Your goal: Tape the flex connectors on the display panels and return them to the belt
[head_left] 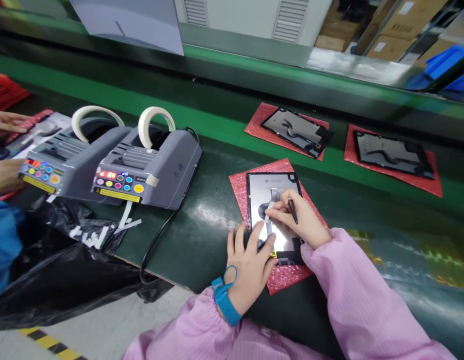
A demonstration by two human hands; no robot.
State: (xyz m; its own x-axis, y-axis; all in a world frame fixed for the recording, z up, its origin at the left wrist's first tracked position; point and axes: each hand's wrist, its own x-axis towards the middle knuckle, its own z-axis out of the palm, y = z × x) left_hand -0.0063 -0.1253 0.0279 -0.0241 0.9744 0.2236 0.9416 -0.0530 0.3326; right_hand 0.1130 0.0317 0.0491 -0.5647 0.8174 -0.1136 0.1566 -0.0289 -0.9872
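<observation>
Panel (282,239), one: thin, black-edged, silver-backed; lying flat on pink wrap (288,280), near side of the bench, right of the dispensers (142,165). Probably light and stiff, its smooth back likely slippery; to be judged fragile, especially at the corners. Best held by its two long black edges, without bending or point pressure.

Cable (262,210), one: grey, curved, on the panel's back; likely soft and easily creased, so no place to grip.

Left hand (249,262): fingers spread, tips resting on the panel's near left part; blue band (227,301) at the wrist.

Right hand (297,217): thumb and forefinger pinching a white strip (268,212) over the panel, beside the cable; black pen (293,211) tucked among the fingers. Strip probably limp and sticky; best taken at one end.

Spare panels (297,129), two: far right, each on pink wrap.
</observation>
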